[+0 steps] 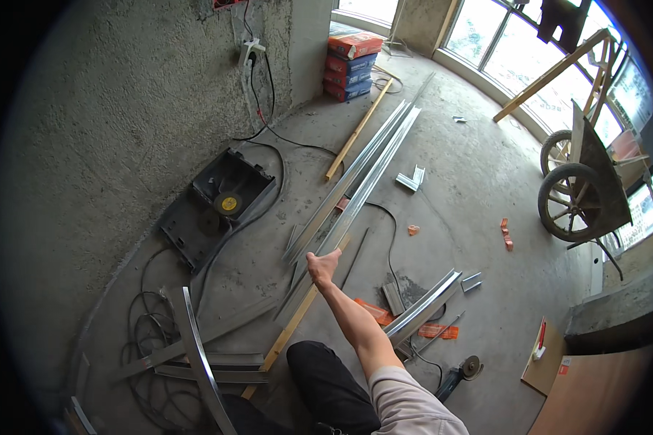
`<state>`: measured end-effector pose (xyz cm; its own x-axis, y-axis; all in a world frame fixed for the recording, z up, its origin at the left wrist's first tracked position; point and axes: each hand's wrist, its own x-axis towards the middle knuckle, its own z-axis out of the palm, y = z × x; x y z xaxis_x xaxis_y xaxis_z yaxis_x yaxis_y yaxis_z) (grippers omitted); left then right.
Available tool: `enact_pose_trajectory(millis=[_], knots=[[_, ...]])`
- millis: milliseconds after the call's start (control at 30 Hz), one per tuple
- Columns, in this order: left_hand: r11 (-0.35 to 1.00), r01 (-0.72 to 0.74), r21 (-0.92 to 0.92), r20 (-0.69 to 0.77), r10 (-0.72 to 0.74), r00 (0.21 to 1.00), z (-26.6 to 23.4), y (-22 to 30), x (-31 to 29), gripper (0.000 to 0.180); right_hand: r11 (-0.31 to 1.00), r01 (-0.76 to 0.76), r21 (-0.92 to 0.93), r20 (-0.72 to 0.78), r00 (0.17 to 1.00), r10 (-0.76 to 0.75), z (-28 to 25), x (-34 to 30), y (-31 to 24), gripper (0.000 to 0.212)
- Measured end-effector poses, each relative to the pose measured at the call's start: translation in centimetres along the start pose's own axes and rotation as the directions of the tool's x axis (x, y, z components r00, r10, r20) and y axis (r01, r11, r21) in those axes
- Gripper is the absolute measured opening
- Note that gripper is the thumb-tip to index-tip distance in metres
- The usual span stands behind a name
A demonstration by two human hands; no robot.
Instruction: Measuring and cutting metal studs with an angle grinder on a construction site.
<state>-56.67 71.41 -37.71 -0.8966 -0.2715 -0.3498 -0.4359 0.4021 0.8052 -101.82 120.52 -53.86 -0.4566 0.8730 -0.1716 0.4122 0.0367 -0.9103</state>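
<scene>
A rough concrete wall [145, 109] rises on my left above the grey floor [450, 199], and a two-wheeled cart [604, 181] stands near the windows to my right. The long metal channel [372, 177] I am working at runs away from me along the middle of the floor, just beside a second channel [348, 180]. A wooden batten [290, 330] slants toward my knees, an open black tool case [248, 181] lies by the wall, and stacked bags [350, 71] sit beyond it. An angle grinder [453, 380] rests near my sleeve. My right hand [323, 267] is at the near part of the long metal channel, thumb and fingers spread to either side; whether they grip it or only rest there, I cannot tell. Smallest is an orange scrap [413, 230] right of the channels.
</scene>
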Motion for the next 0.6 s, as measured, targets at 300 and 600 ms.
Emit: enact_pose_trajectory(millis=[300, 600], knots=[[0.979, 0.179, -0.102, -0.029, -0.183, 0.983, 0.7, 2.8, 0.9, 0.032, 0.956, 0.043, -0.290, 0.276, 0.960, 0.040, -0.6, 7.3, 2.7, 0.078], [0.972, 0.224, -0.075, -0.035, -0.227, 0.973, 0.4, 0.8, 1.9, 0.034, 0.100, 0.883, -0.458, 0.739, 0.441, -0.509, 0.8, 11.2, -1.3, 0.043]])
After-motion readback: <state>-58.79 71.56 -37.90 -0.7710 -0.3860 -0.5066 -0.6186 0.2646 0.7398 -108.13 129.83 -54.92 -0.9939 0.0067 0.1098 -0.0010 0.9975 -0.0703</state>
